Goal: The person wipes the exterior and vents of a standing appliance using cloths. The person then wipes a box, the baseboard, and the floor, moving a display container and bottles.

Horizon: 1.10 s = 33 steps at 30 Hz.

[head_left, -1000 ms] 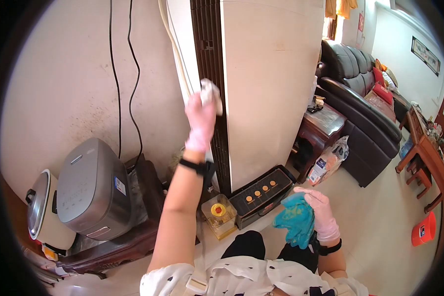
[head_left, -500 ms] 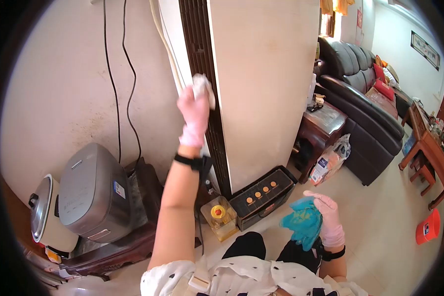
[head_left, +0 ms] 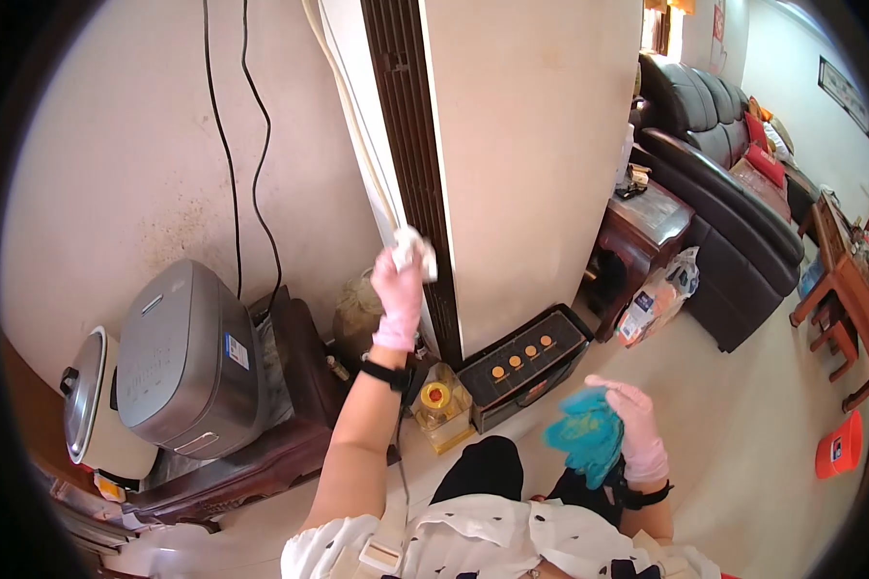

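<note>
My left hand, in a pink glove, is closed round a crumpled white cloth. The cloth lies against the dark slatted strip that runs down beside the pale column. Lower right, my right hand, also gloved in pink, grips a bunched teal cloth or glove in front of my knees. Both wrists wear black bands.
A grey rice cooker and a lidded pot stand at the left on a dark wooden bench. Below the column are a black box and an oil container. Further right are a side table, sofa and red bucket.
My left hand has moved down along the slatted strip with the white cloth. The view has shifted slightly. My right hand still holds the teal item.
</note>
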{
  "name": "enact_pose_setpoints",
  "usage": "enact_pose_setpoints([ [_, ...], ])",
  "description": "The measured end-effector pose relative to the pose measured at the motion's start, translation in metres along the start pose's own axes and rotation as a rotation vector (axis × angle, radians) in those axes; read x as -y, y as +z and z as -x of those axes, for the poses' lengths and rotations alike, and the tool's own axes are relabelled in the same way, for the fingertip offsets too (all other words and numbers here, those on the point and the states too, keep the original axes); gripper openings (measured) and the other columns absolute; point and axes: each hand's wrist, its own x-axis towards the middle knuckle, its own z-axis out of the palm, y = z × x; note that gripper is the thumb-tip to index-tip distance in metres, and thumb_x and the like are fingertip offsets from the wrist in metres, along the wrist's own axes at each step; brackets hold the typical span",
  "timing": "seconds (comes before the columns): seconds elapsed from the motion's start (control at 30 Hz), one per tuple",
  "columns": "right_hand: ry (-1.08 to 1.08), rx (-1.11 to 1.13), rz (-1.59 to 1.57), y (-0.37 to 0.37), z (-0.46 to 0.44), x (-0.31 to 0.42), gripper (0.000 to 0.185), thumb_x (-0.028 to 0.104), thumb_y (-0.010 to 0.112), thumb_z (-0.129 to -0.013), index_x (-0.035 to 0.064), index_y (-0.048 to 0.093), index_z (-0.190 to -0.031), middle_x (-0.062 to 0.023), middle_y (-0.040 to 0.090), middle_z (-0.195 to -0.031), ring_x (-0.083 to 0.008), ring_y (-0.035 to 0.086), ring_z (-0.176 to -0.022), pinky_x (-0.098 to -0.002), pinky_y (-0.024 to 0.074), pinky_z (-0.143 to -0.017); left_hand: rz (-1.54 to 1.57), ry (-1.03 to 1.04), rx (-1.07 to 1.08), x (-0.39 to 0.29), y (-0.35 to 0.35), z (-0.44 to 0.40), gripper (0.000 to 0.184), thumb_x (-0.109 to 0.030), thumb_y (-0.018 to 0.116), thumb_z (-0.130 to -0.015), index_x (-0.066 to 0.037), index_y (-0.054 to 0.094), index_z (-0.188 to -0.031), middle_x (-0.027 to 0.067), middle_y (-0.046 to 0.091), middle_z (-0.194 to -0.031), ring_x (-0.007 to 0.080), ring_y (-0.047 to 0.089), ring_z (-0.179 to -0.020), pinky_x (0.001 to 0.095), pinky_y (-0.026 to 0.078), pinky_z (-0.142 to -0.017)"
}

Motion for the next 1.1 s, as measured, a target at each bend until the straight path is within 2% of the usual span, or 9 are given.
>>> enact_pose_setpoints([
  [0.17, -0.135, -0.069, -0.043, 0.005, -0.006, 0.003, 0.026, 0.004, 0.050, -0.091, -0.0048, 0.060, -0.114, -0.0103, 0.065, -0.109, -0.0149, 0.061, -0.095, -0.0266, 0.0484, -0.086, -0.299, 0.387, -0.140, 0.006, 0.033, 0.006, 0.010, 0.002, 0.059, -0.080, -0.003, 0.062, -0.089, 0.0054, 0.063, -0.077, 0.0141, 0.060, -0.071, 0.0286, 0.048, -0.065],
  [0.33, -0.097, -0.014, 0.040, 0.000, 0.002, -0.015, 0.027, 0.003, 0.049, -0.092, -0.0047, 0.060, -0.114, -0.0102, 0.065, -0.108, -0.0145, 0.061, -0.095, -0.0261, 0.0478, -0.087, -0.796, 0.133, 0.225, 0.055, -0.005, 0.057, 0.011, -0.002, 0.066, -0.077, -0.004, 0.063, -0.087, 0.0057, 0.064, -0.072, 0.0155, 0.063, -0.071, 0.0297, 0.051, -0.066],
  [0.53, -0.048, 0.044, -0.008, 0.004, -0.004, 0.005, 0.027, 0.005, 0.049, -0.093, -0.0048, 0.060, -0.115, -0.0096, 0.065, -0.108, -0.0142, 0.060, -0.098, -0.0262, 0.0467, -0.088, -0.070, 0.151, -0.034, -0.031, 0.041, -0.028, 0.012, -0.010, 0.070, -0.081, -0.003, 0.060, -0.084, 0.0046, 0.064, -0.074, 0.0118, 0.059, -0.066, 0.0297, 0.048, -0.061],
  [0.63, -0.145, -0.005, 0.031, 0.005, -0.013, 0.004, 0.027, 0.005, 0.048, -0.093, -0.0052, 0.060, -0.115, -0.0102, 0.065, -0.107, -0.0147, 0.061, -0.096, -0.0267, 0.0476, -0.088, -0.416, 0.430, -0.122, -0.004, 0.032, 0.007, 0.016, 0.003, 0.062, -0.074, -0.004, 0.057, -0.088, 0.0165, 0.061, -0.081, 0.0371, 0.060, -0.075, 0.0399, 0.049, -0.064],
  [0.8, -0.054, 0.087, 0.008, 0.015, -0.010, 0.001, 0.029, 0.007, 0.050, -0.091, -0.0069, 0.060, -0.114, -0.0115, 0.065, -0.109, -0.0160, 0.062, -0.096, -0.0271, 0.0479, -0.087, -0.728, -0.087, 0.321, 0.046, -0.018, 0.056, 0.010, -0.005, 0.068, -0.077, -0.001, 0.063, -0.084, 0.0161, 0.064, -0.071, 0.0253, 0.066, -0.068, 0.0372, 0.052, -0.062],
  [0.87, -0.062, 0.108, 0.031, 0.011, -0.017, -0.008, 0.029, 0.007, 0.050, -0.091, -0.0069, 0.059, -0.115, -0.0119, 0.065, -0.109, -0.0166, 0.062, -0.096, -0.0276, 0.0479, -0.088, 0.039, -0.156, 0.031, 0.006, 0.000, 0.023, 0.014, -0.014, 0.070, -0.079, -0.003, 0.063, -0.085, 0.0129, 0.064, -0.074, 0.0264, 0.064, -0.069, 0.0346, 0.051, -0.062],
  [0.93, -0.025, 0.130, -0.048, 0.014, -0.021, -0.003, 0.028, 0.006, 0.048, -0.093, -0.0047, 0.059, -0.116, -0.0118, 0.064, -0.107, -0.0162, 0.062, -0.094, -0.0278, 0.0487, -0.087, -0.294, 0.287, -0.101, -0.040, 0.019, -0.010, 0.008, -0.009, 0.066, -0.082, -0.003, 0.060, -0.084, 0.0087, 0.061, -0.073, 0.0200, 0.060, -0.066, 0.0312, 0.048, -0.061],
  [1.0, -0.004, 0.086, -0.042, 0.019, -0.021, -0.002, 0.027, 0.005, 0.048, -0.093, -0.0048, 0.060, -0.115, -0.0116, 0.064, -0.109, -0.0158, 0.061, -0.094, -0.0271, 0.0482, -0.087, 0.059, 0.237, -0.038, -0.015, 0.040, -0.012, 0.006, 0.000, 0.062, -0.080, -0.003, 0.058, -0.083, 0.0096, 0.059, -0.076, 0.0230, 0.059, -0.067, 0.0320, 0.048, -0.062],
  [1.1, -0.145, 0.019, 0.064, 0.020, -0.028, -0.012, 0.028, 0.006, 0.049, -0.091, -0.0058, 0.059, -0.115, -0.0112, 0.064, -0.109, -0.0162, 0.062, -0.095, -0.0275, 0.0491, -0.086, -0.388, 0.337, 0.012, 0.011, 0.022, 0.026, 0.014, 0.003, 0.062, -0.073, -0.003, 0.058, -0.085, 0.0144, 0.059, -0.080, 0.0309, 0.061, -0.074, 0.0363, 0.048, -0.066],
])
